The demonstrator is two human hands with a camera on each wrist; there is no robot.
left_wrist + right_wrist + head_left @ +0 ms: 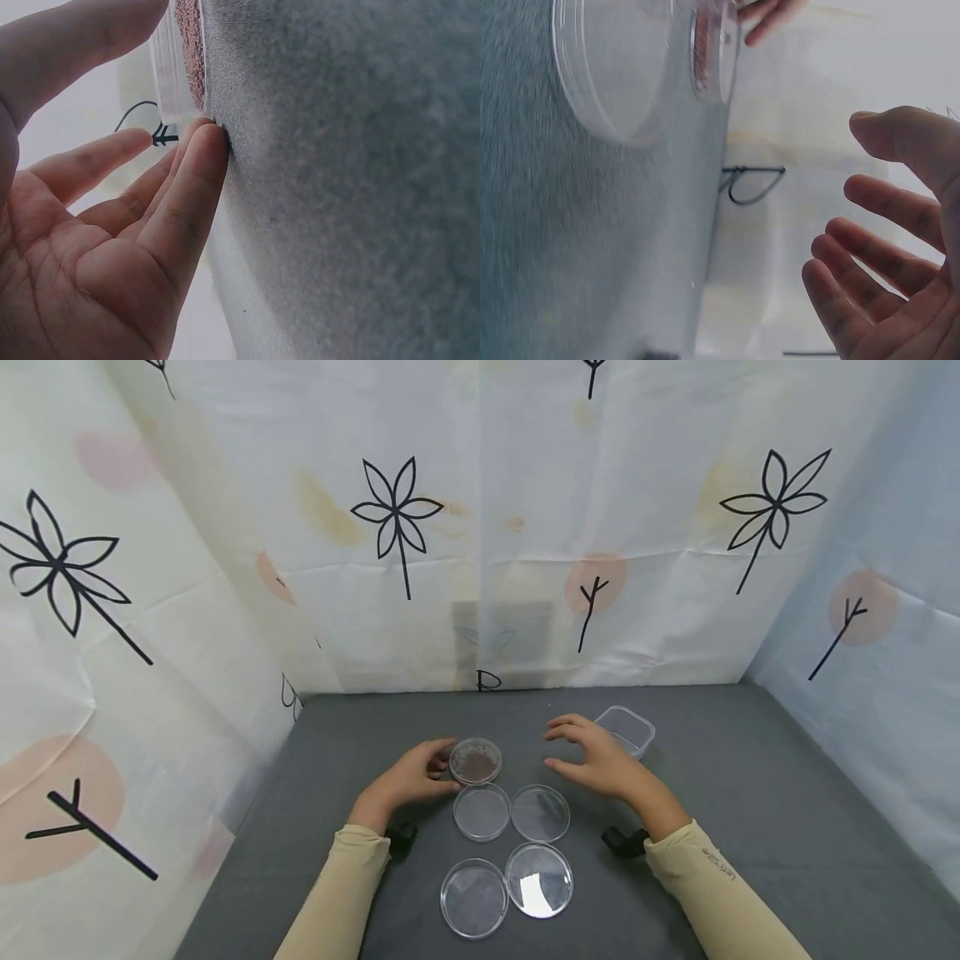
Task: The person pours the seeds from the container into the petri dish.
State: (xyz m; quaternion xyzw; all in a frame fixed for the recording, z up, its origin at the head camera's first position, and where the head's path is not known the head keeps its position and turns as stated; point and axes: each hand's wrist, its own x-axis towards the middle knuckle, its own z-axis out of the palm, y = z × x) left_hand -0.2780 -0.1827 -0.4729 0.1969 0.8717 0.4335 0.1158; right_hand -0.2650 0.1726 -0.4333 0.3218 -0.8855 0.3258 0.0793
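Note:
A clear round petri dish (pixel 476 762) holds brown granules, which also show through its side wall in the left wrist view. My left hand (pixel 411 774) is at the dish's left edge, its thumb (pixel 82 52) and fingertips (pixel 206 139) right by the rim. Its fingers are relaxed rather than wrapped around the dish. To the right of the dish, my right hand (pixel 596 760) hovers with spread, slightly bent fingers and nothing between them. Below the filled dish sit two clear dishes or lids, one on the left (pixel 482 812) and one on the right (pixel 540 814).
Nearer to me lie two more clear round pieces, one at left (pixel 474 899) and one at right (pixel 539 881) with a bright reflection. A clear rectangular container (pixel 627 729) stands behind my right hand. Grey cloth (pixel 720 793) covers the table; patterned curtains (pixel 517 527) enclose it.

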